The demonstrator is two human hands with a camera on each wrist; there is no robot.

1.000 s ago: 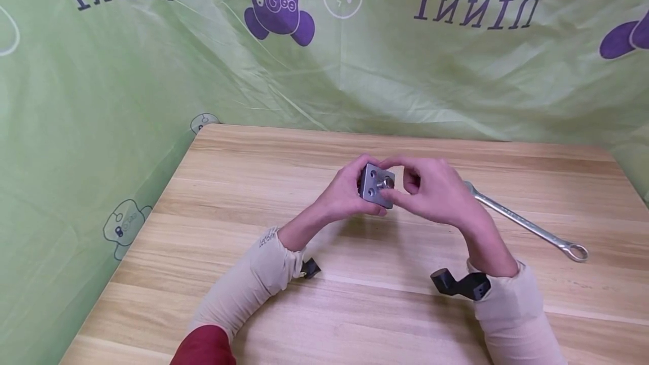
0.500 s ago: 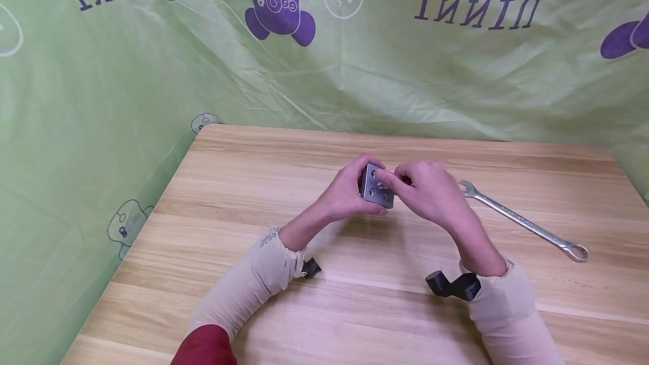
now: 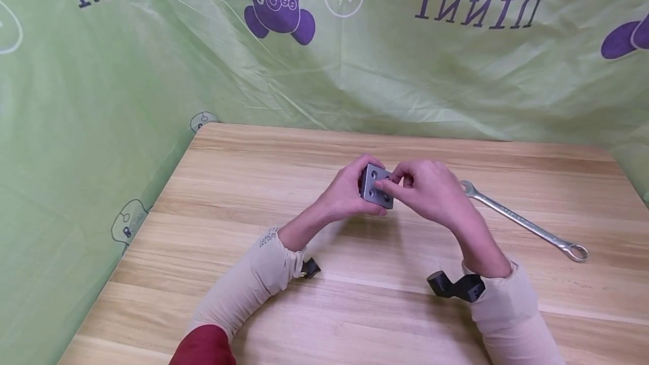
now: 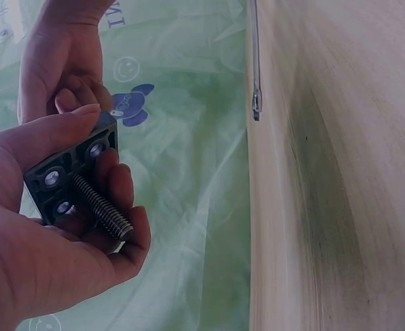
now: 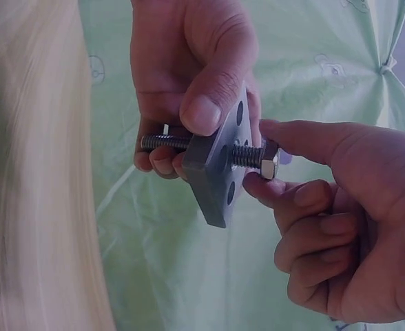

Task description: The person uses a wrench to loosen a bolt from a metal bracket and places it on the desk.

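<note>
My left hand (image 3: 346, 193) grips a grey square plate (image 3: 372, 185) by its edges, above the table. Several holes pierce the plate. A hex bolt passes through its middle; the right wrist view shows the bolt head (image 5: 270, 164) standing off the face, with bare thread between. Out of the ribbed back side, in the left wrist view, a long threaded shank (image 4: 102, 207) sticks out beside my left fingertips. My right hand (image 3: 437, 191) pinches the bolt head between thumb and index finger, its other fingers curled in. In the head view those fingers mostly cover the head.
A combination wrench (image 3: 524, 221) lies on the wooden table (image 3: 243, 185), right of my right hand. Green printed cloth (image 3: 345, 89) hangs behind the table and along its left side. Black wrist mounts (image 3: 456, 287) jut from both sleeves.
My right thumb and fingers have shifted around the bolt head, the thumb moving up across the plate and then back down a little. My left hand and the plate stay in place.
</note>
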